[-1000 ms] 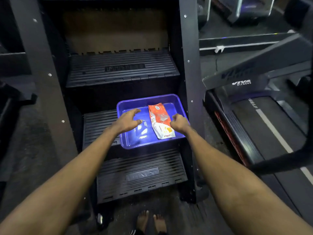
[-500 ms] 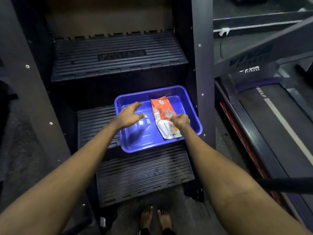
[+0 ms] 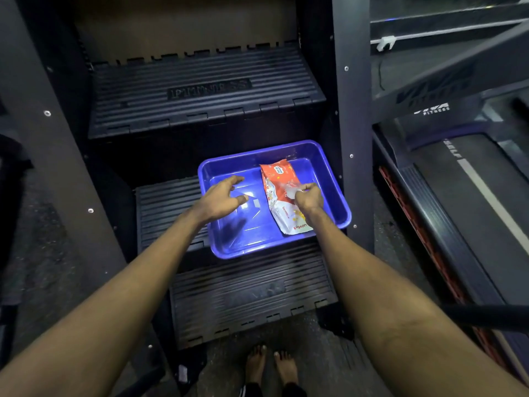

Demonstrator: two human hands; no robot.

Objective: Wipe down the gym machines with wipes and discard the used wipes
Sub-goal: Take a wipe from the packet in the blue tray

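- Surface: the ribbed black steps of a stair-climber (image 3: 206, 87), three treads visible, framed by dark grey uprights (image 3: 352, 110) with bright screw heads.
- Blue tray (image 3: 252, 242) sits on the middle tread (image 3: 166, 202), pushed to the right side, with its front edge overhanging the tread below.
- Wipes pack (image 3: 282, 179), orange and white, lies flat in the tray's right half, long axis running front to back.
- Right hand (image 3: 310, 197): fingers curled, pinching a pale, blurred bit on the pack's top face; wipe or flap, cannot tell.
- Left hand (image 3: 219, 200): fingers spread and relaxed, held over the tray's left half, holding nothing.
- Room: dim; glare spots show on the tray's base.
- Treadmill (image 3: 481, 202) stands just right of the stair-climber, dark belt with a pale stripe, "FITNESS" lettering on its frame.
- Floor (image 3: 37, 253) dark and speckled; two bare feet (image 3: 270, 365) stand before the lowest tread.
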